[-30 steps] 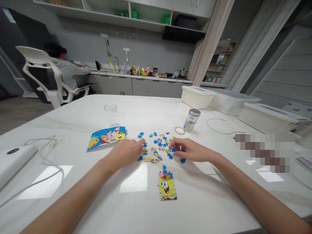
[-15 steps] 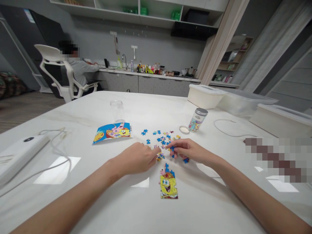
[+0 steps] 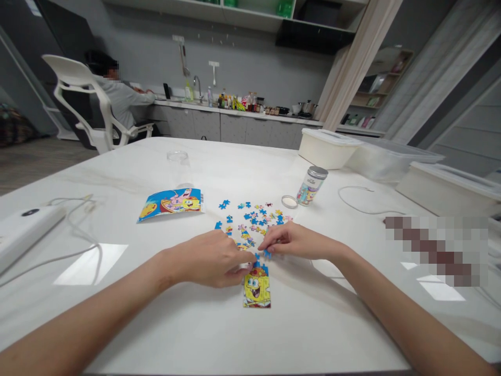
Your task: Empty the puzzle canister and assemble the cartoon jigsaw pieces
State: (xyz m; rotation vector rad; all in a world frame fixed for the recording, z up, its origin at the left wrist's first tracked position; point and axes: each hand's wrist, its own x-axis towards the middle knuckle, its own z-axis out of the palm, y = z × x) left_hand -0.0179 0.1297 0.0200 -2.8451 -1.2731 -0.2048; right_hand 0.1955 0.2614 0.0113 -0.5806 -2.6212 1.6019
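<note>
A part-built cartoon jigsaw strip (image 3: 257, 288) lies on the white table (image 3: 242, 334) in front of me. My left hand (image 3: 213, 258) rests palm down at the strip's top left edge, fingers curled against it. My right hand (image 3: 295, 241) pinches a small blue puzzle piece (image 3: 267, 254) just above the strip's top right corner. Several loose puzzle pieces (image 3: 254, 219) are scattered beyond both hands. A printed reference picture (image 3: 172, 202) lies to the left of them.
A small labelled jar (image 3: 309, 186) with its lid (image 3: 289, 201) beside it stands at the right. White storage boxes (image 3: 329, 149) line the far right. A clear glass (image 3: 178, 164), a white device (image 3: 23, 230) with cables and a seated person (image 3: 117, 99) are to the left.
Both hands have drawn back from the loose pieces toward the built strip. My right hand brought a blue piece to its top edge; my left hand now touches the strip.
</note>
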